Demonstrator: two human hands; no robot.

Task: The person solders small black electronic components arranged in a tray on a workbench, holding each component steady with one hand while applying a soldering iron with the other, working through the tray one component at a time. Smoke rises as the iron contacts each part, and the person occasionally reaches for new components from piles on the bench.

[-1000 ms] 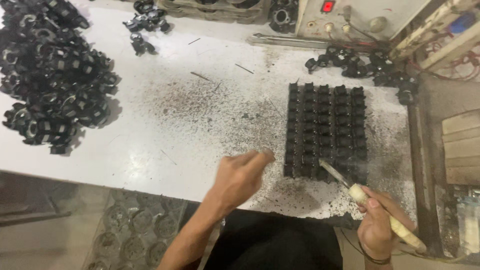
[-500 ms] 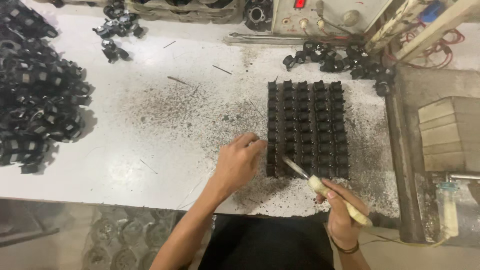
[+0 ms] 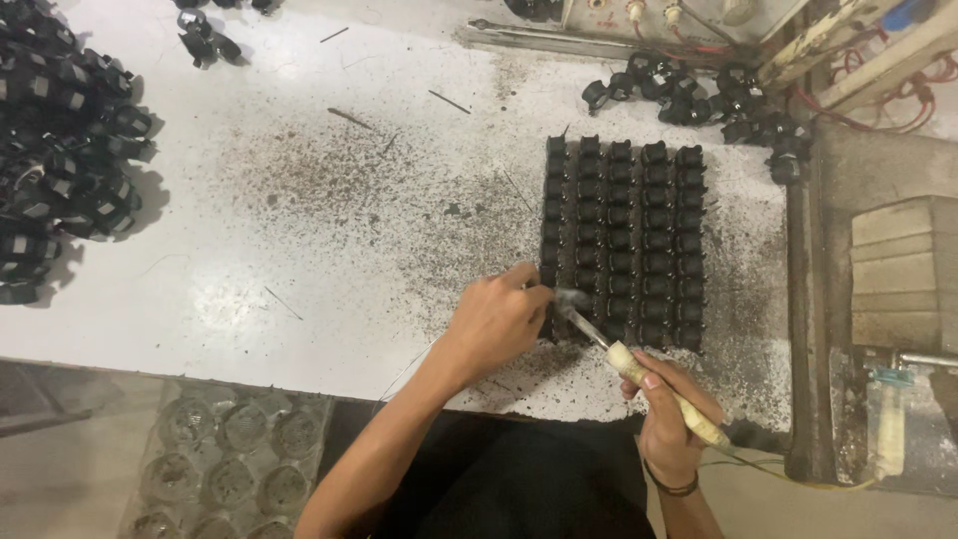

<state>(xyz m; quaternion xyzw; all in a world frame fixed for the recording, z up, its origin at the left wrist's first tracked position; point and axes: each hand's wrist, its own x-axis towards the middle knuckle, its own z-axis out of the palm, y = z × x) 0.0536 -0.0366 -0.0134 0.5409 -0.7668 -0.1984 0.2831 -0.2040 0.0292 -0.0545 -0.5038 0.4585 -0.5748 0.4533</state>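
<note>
A block of small black components point(image 3: 624, 235) stands in neat rows on the white table point(image 3: 299, 230). My left hand point(image 3: 496, 319) rests at the block's near left corner, fingers pinched against a component there, and a thin wire runs from the hand toward me. My right hand point(image 3: 667, 414) grips a soldering iron point(image 3: 649, 374) with a pale handle. Its metal tip points up-left and meets the corner component beside my left fingertips, where a small wisp of smoke shows.
A large heap of black components point(image 3: 60, 150) lies at the far left. More loose ones point(image 3: 699, 100) sit behind the block, near wired equipment point(image 3: 699, 20). Dark debris speckles the table. A wooden stand point(image 3: 898, 269) is at right. A clear tray point(image 3: 230, 459) sits below the table edge.
My left hand has settled on the block's near left corner. The iron's tip has swung left and down onto the same corner. The view has shifted, so the block sits more central.
</note>
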